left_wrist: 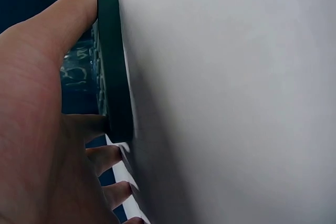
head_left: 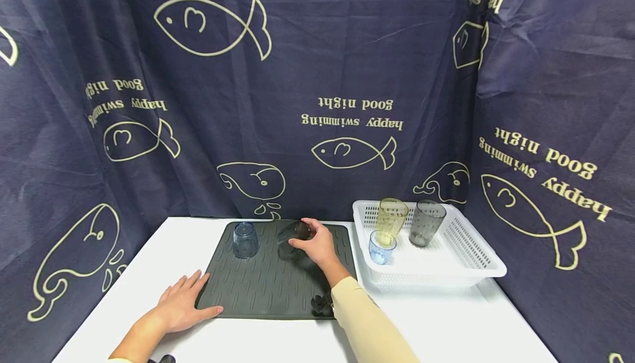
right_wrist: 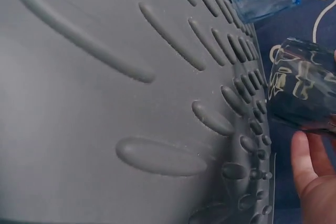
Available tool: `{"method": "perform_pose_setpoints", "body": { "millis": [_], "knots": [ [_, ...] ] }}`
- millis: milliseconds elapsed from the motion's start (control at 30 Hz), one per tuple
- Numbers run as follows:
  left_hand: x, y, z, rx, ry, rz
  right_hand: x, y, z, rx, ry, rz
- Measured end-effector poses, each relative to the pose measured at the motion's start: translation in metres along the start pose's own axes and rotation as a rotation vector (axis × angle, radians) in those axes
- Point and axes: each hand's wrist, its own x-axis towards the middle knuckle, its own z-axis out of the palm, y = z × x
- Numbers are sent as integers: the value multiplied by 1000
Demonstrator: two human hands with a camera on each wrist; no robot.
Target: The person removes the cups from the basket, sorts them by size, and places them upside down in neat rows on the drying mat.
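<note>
A dark grey, see-through glass (head_left: 288, 246) is gripped in my right hand (head_left: 319, 243), over the back right part of the dark ribbed mat (head_left: 258, 291). It leans to one side; whether its rim touches the mat I cannot tell. In the right wrist view the grey glass (right_wrist: 299, 87) shows beside the thumb and fingers. A blue glass (head_left: 245, 242) stands on the mat to the left, narrower end up. My left hand (head_left: 181, 305) rests at the mat's front left corner with fingers spread, thumb along the front edge.
On the right, a white perforated basket (head_left: 476, 269) holds a yellow glass (head_left: 391, 220), a tall grey glass (head_left: 428, 222) and a small light blue glass (head_left: 381, 248). A dark blue curtain (head_left: 297, 76) with fish drawings hangs behind the white table (head_left: 426, 319).
</note>
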Motion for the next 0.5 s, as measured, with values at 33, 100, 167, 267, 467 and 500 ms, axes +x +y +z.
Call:
{"method": "perform_pose_setpoints", "body": {
  "millis": [33, 100, 167, 267, 467, 500],
  "knots": [
    [0, 0, 1, 4, 3, 0, 0, 0, 0, 1, -2, -3],
    [0, 1, 1, 13, 6, -1, -1, 2, 2, -2, -8, -1],
    [0, 1, 1, 15, 5, -3, 0, 3, 4, -3, -7, 6],
    [-1, 1, 1, 8, -5, -6, 1, 5, 7, -5, 1, 28],
    [-1, 2, 0, 1, -3, -11, 5, 5, 15, -16, 16, 29],
    [-1, 2, 0, 2, -2, -12, 5, 5, 16, -18, 13, 23]
  ]
}}
